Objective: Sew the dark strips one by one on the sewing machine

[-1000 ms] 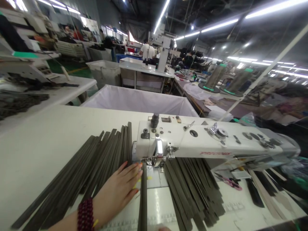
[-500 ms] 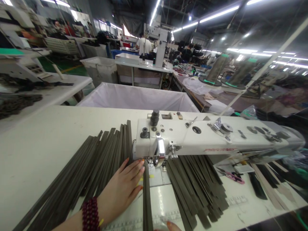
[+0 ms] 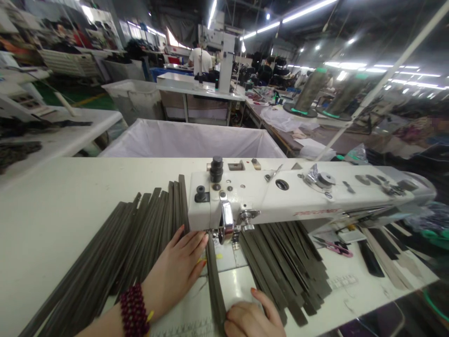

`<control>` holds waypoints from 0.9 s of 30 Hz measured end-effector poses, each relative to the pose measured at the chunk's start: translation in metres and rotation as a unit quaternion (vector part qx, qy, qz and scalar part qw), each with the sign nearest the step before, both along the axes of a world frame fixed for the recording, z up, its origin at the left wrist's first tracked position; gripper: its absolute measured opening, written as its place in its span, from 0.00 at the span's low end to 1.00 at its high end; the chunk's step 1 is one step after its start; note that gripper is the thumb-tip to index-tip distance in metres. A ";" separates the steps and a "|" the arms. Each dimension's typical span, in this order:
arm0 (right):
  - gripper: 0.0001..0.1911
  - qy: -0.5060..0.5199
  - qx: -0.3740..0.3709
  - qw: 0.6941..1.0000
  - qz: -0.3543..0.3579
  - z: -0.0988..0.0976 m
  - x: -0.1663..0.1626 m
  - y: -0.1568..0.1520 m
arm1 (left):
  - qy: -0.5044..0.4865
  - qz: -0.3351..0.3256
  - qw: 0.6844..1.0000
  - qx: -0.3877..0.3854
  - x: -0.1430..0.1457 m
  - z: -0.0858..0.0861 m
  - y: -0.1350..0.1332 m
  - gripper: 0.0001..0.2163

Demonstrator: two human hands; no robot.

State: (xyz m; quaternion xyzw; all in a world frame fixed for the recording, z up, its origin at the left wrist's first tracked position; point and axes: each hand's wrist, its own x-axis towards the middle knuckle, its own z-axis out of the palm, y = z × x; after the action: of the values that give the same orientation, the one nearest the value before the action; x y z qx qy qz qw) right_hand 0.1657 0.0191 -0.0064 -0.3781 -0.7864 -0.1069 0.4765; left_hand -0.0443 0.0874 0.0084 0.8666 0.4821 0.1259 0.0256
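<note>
A long dark olive strip [image 3: 213, 281] runs toward me from under the needle area of the white sewing machine [image 3: 252, 196]. My left hand [image 3: 178, 262] lies flat at the strip's left side, fingers stretched toward the presser foot, with a dark red bead bracelet [image 3: 133, 309] on the wrist. At the near end of the strip my right hand [image 3: 252, 318] is closed, its curled fingers against the strip's edge. Left of the machine head lies a fan of similar strips [image 3: 140, 238]. A second pile of strips [image 3: 280, 271] sits under the machine arm.
Pink-handled snippers [image 3: 335, 247] lie right of the second pile, near black and beige strips [image 3: 386, 252]. Behind the white table [image 3: 52, 201] stands a bin with a white liner [image 3: 196, 140]. Thread cones [image 3: 312, 93] stand at the back right; a person [image 3: 200, 58] is farther off.
My right hand has come further into view from the bottom edge and now closes at the strip's near end. My left hand stays beside the needle. The view has shifted slightly.
</note>
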 end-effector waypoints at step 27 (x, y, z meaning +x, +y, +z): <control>0.05 -0.245 -0.161 0.956 0.016 0.019 -0.014 0.052 | 0.031 -0.013 0.999 0.003 -0.003 -0.004 0.006 0.14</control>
State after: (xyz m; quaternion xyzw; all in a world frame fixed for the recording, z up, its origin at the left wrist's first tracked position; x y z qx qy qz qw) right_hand 0.1512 0.0709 0.0127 -0.3998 -0.8917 -0.0602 0.2037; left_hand -0.0468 0.0938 0.0041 0.8762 0.4713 0.1003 0.0101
